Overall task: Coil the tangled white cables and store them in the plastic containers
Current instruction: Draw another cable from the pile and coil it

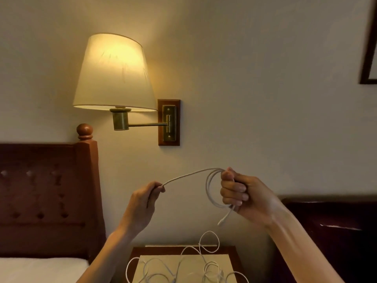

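**Feeding the next loop into the fist**

The right hand is curled tight around a small bundle of loops of the white cable, held up in front of the wall. The loops hang out of the fist on its inner side, and a short plug end dangles just below it. From the top of that grip one strand runs out sideways and slightly down to the left hand, which pinches it between thumb and fingertips.

So the free length lies across, from fist to pinch, its long axis nearly level. The left hand is the one on the loose side; the next loop probably depends on it carrying the strand back toward the fist.

Well below both grips, the rest of the cable sprawls in tangled loops on the bedside table. No plastic containers are in view, so storing looks some way off.
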